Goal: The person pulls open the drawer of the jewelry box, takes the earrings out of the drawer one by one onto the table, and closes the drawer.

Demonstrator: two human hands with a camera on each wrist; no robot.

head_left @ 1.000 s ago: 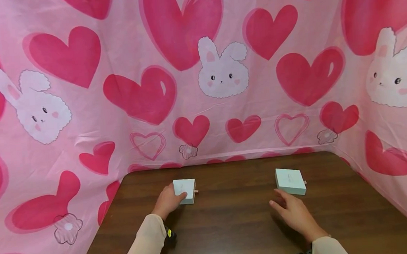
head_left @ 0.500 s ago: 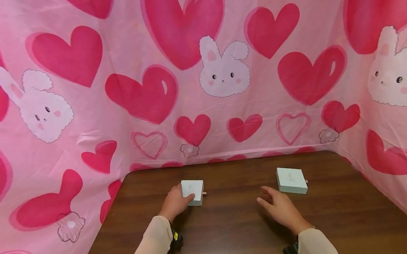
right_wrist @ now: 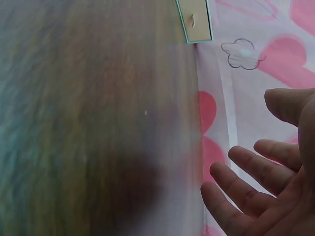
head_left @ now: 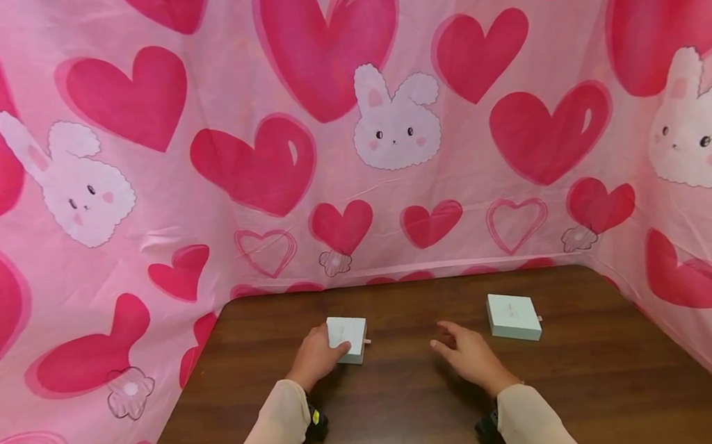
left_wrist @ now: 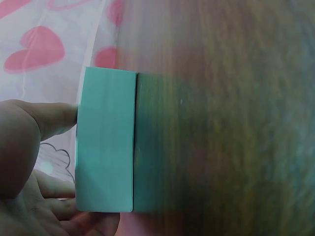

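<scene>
A pale mint box (head_left: 348, 334) lies toward the left of the table, a small ribbon tab on its right side. My left hand (head_left: 319, 359) holds it from the left, thumb over the top near the front edge. In the left wrist view the box's side (left_wrist: 106, 142) faces the camera, with thumb (left_wrist: 56, 118) and fingers at its edges. My right hand (head_left: 467, 356) holds nothing, fingers spread and slightly bent, between this box and a second similar box (head_left: 514, 316). The right wrist view shows the held box's tabbed end (right_wrist: 194, 22) beyond the fingers.
The dark wooden table (head_left: 409, 413) has a rounded far edge. A pink cloth (head_left: 427, 174) printed with hearts and rabbits hangs behind it and along both sides. Each wrist wears a black camera, seen on the left (head_left: 317, 422) and right (head_left: 488, 429).
My left hand and its box have shifted a little to the right across the table. My right hand has moved left, away from the second box, which stays in place.
</scene>
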